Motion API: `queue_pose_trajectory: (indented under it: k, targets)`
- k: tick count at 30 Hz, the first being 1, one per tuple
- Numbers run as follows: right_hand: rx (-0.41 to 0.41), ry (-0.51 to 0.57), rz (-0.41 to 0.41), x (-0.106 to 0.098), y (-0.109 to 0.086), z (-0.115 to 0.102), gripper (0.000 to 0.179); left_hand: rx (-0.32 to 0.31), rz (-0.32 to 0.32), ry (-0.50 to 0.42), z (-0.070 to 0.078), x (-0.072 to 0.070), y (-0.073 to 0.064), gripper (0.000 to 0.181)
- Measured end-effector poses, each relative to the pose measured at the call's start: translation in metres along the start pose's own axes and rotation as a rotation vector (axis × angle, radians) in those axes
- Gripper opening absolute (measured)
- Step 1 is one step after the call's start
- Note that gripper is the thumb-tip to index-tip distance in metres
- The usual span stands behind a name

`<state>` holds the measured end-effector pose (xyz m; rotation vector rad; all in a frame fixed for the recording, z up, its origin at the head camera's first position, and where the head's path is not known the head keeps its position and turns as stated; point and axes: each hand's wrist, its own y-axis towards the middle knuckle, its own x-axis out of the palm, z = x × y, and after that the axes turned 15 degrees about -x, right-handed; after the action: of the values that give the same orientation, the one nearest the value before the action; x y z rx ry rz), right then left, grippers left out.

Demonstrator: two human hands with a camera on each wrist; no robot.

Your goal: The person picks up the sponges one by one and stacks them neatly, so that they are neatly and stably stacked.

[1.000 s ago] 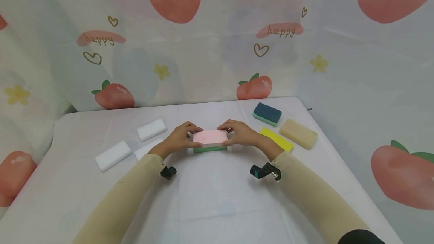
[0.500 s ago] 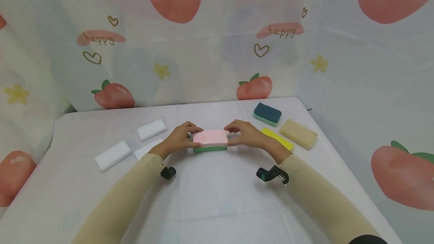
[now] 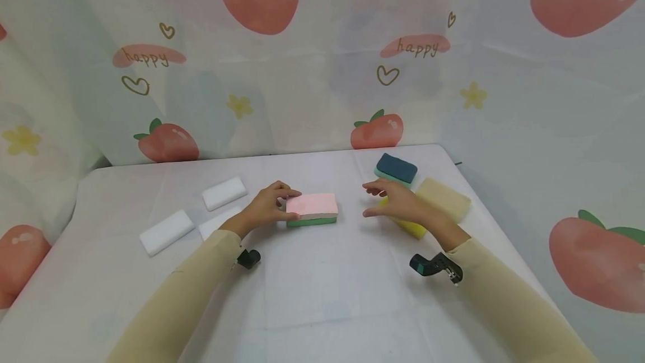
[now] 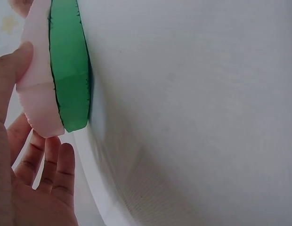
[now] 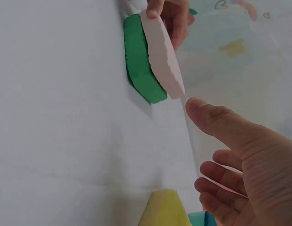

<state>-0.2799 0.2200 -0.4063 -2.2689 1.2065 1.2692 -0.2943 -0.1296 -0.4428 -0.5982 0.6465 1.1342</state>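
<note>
A pink sponge (image 3: 312, 204) lies flat on top of a green sponge (image 3: 312, 221) in the middle of the table. At its left end my left hand (image 3: 264, 206) holds the pink one between thumb and fingers. Seen in the left wrist view, the thumb presses the near side of the pink sponge (image 4: 38, 101), with the green sponge (image 4: 69, 70) beneath. My right hand (image 3: 403, 206) is held apart from the stack, thumb and fingers spread with nothing between them. It overlaps a yellow sponge (image 3: 410, 228) in the head view; the right wrist view shows that yellow sponge (image 5: 164, 209) below the fingers.
Behind the right hand stand a beige sponge (image 3: 445, 198) and a dark blue sponge (image 3: 396, 167) on a light green layer. Several white sponges (image 3: 167, 232) lie to the left, one partly hidden by the left wrist. A printed curtain (image 3: 312, 71) closes off the table's far edge.
My right hand has let go of the pink sponge's right end and moved right, toward the yellow sponge. The left hand and the stacked sponges have stayed in place.
</note>
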Motion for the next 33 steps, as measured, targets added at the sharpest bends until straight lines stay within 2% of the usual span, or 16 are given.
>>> queue_pose_trajectory:
  k: [11,19,26,33]
  targets:
    - [0.121,-0.099,0.040,-0.021,-0.043,0.014,0.080,0.006,0.006,0.004,0.001,-0.001,-0.004,0.057]
    - [0.193,-0.097,0.065,-0.031,-0.072,0.022,0.087,0.000,-0.006,0.004,0.002,-0.001,0.000,0.058]
    - [0.221,-0.055,0.090,-0.025,-0.087,0.033,0.093,0.001,-0.003,0.005,0.003,0.000,-0.001,0.057]
    - [0.217,-0.072,0.119,-0.017,-0.093,0.038,0.095,0.007,0.002,0.002,0.003,0.001,-0.003,0.057]
